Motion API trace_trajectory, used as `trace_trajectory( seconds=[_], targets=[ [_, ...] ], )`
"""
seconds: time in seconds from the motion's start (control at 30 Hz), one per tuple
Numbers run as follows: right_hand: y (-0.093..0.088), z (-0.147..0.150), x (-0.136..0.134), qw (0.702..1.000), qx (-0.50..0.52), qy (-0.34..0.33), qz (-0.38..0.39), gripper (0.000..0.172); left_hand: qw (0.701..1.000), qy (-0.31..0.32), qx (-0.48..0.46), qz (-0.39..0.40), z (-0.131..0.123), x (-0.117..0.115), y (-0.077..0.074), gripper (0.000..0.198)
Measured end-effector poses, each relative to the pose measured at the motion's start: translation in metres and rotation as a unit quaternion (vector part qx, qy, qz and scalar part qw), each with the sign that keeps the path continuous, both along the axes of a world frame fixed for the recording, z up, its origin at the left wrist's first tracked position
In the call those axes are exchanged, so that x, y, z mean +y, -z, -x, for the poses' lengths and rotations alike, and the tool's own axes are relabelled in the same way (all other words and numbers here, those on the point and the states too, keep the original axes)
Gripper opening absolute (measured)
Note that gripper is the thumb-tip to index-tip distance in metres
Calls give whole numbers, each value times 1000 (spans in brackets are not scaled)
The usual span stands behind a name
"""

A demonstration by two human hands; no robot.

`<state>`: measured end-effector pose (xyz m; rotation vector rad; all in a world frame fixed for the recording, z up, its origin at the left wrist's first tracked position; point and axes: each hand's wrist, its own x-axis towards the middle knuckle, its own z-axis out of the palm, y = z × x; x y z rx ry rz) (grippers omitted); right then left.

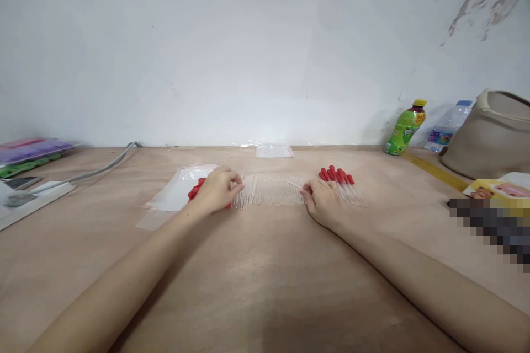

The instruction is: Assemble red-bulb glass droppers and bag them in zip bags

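Observation:
A row of clear, thin dropper tubes (271, 190) lies side by side on the table between my hands. My right hand (323, 198) pinches one dropper tube (295, 185), which slants across the row's right end. Beside that hand lie several droppers (350, 193) fitted with red rubber bulbs (337, 175). At the left end of the row, my left hand (221, 187) has thumb and finger closed together by the tubes; whether anything is between them cannot be made out. Loose red rubber bulbs (194, 190) lie partly hidden under it.
Clear plastic bags (169, 190) lie left of the bulbs, and another bag (274, 150) is by the wall. A green bottle (404, 129), a water bottle (449, 127) and a beige bin (484, 138) stand at right. A grey cable (103, 166) crosses the left side.

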<state>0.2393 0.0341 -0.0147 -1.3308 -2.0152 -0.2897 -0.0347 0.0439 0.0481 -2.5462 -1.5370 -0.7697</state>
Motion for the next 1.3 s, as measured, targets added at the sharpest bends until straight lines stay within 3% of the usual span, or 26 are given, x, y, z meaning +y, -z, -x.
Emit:
trace_trajectory(
  seconds=[0.1,0.2,0.43,0.53,0.63,0.73,0.83,0.97,1.03,1.17,1.3],
  targets=[
    [-1,0,-1,1000,3,-6,12,16,991,37,43,117,23,9,-12,16],
    [-1,0,-1,1000,5,-5,13,15,976,41,64,206,32,10,-12,24],
    [-2,1,-2,1000,5,-7,3,15,984,36,118,132,26,9,-6,23],
    [-3,1,-3,1000,6,-10,8,14,985,30,110,132,28,11,-5,28],
    [-3,1,-3,1000,6,-12,10,14,992,23,91,84,28,12,-7,27],
    [-2,0,-2,1000,8,-15,7,14,999,33,18,10,21,10,-10,23],
    [0,0,0,1000,16,-21,11,14,989,54,-135,23,4,2,-8,22],
    [2,-1,2,997,32,-61,22,15,905,142,-364,169,-27,-12,12,22],
    [3,-1,2,996,39,-85,13,19,878,127,-407,217,-39,-18,25,20],
    [2,5,-5,990,53,-129,11,22,866,76,-424,252,-54,-24,45,24],
    [-1,14,-15,985,63,-154,42,21,849,93,-441,275,-56,-23,53,30]
  ],
)
